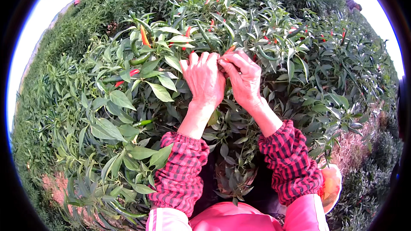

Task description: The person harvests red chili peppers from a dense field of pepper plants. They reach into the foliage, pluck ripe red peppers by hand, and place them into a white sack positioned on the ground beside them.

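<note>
Right grip (243,78) together, contents unclear, beside a partly hidden, bright orange pepper (230,49)

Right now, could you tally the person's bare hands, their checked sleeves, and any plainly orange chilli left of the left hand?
Left hand and right hand: 2
Left checked sleeve and right checked sleeve: 2
Orange chilli: 1
Total: 5
Uncounted: red chillies and green chillies, too many half hidden by leaves.
</note>
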### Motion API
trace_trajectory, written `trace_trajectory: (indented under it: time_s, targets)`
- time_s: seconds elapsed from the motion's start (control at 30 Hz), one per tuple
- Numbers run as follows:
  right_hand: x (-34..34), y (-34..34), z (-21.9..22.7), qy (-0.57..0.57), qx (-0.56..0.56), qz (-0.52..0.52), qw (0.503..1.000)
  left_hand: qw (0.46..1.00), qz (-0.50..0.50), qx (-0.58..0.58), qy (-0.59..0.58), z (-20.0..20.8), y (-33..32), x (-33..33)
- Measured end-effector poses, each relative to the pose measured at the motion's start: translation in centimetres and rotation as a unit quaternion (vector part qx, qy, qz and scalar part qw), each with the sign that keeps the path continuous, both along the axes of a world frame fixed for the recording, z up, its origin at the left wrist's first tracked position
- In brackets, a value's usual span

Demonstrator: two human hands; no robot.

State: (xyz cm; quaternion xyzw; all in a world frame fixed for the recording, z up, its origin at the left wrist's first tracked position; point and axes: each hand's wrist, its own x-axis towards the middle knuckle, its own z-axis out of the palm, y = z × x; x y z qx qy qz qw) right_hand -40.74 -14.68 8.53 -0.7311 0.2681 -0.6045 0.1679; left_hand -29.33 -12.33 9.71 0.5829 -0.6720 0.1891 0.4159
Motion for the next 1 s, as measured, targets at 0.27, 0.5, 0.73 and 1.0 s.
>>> trace_trajectory:
  time_s: [0.27,0.5,0.73,1.0]
  targets:
    - [-1.2,2.2,0.1,-0.363,0.301,0.103,0.876,0.996,-0.008,-0.03,0.086,-0.8,0.2,0.4]
    - [-0.5,0.9,2.8,-0.002,0.31,-0.043,0.95,0.997,-0.02,-0.033,0.07,-1.7,1.4,0.6]
    - [0.0,0.0,2.0,0.016,0.278,-0.041,0.96,0.999,0.016,0.014,0.044,-1.0,2.3,0.4]
    - [0.8,2.0,0.9,-0.114,0.261,-0.018,0.958,0.998,-0.026,0.041,0.048,-1.0,2.6,1.1]
